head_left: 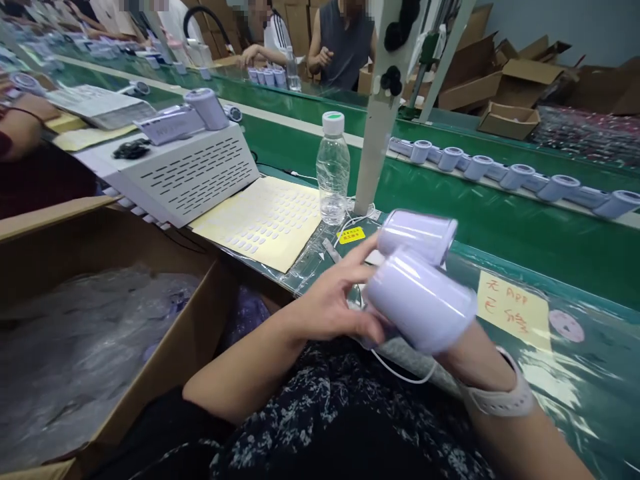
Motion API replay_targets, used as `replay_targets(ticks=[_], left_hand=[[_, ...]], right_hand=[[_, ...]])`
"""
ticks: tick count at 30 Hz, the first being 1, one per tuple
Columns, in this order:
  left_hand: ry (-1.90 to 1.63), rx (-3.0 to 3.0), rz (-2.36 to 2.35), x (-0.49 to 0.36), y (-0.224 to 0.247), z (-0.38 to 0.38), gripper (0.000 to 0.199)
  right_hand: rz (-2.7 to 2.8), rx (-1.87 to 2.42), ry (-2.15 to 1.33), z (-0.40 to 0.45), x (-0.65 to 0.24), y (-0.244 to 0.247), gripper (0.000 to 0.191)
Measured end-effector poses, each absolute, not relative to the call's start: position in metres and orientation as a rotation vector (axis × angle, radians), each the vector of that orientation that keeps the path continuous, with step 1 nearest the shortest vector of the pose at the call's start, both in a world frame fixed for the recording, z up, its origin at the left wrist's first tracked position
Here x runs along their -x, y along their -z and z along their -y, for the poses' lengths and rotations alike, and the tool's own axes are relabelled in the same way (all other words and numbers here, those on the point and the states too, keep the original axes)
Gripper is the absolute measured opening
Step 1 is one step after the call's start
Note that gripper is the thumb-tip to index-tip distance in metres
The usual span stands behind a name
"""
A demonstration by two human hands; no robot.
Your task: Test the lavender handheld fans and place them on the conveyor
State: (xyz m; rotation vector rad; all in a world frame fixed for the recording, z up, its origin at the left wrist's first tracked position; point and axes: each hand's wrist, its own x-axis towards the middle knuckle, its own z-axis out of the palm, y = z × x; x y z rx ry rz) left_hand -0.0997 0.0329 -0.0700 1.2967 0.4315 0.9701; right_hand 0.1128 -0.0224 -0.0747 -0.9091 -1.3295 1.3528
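Two lavender cylindrical appliances are in front of me, smeared a little by motion. My left hand [340, 300] reaches in from the left, its thumb and fingers curled at the near end of the closer lavender cylindrical appliance [423, 300]. Its upper fingers reach toward the farther lavender cylinder [417, 233], partly hidden behind the first. Only the wrist and back edge of my right hand [463, 350] show, with a pale watch band; the closer cylinder covers its fingers. A white cable [407, 379] loops below.
A plastic bottle [333, 170] stands beside a metal post [377, 127]. A yellow sticker sheet [270, 223] lies by a slotted grey box [200, 173]. Similar appliances [517, 177] line the conveyor. An open carton [200, 320] is at lower left; a handwritten note [515, 307] lies right. Co-workers sit across.
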Motion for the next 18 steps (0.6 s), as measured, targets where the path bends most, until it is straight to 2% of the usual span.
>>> replay_targets(ticks=[3,7,10,18], left_hand=[[-1.078,-1.110,-0.495,0.087,0.077,-0.045,0.048],[-0.995,-0.836,-0.341,0.067,0.078,-0.041,0.051],[-0.934,-0.881,-0.247,0.058,0.072,-0.027,0.057],[-0.856,-1.066,-0.276,0.055,0.073,-0.022,0.046]], right_hand=[[1.154,1.014,-1.316,0.036,-0.126,0.066,0.044],[0.955,1.025,-1.259,0.049,-0.138,0.061,0.040],[0.903,0.953,-1.234,0.058,-0.139,0.062,0.036],[0.856,0.915,-1.261,0.069,-0.140,0.072,0.035]])
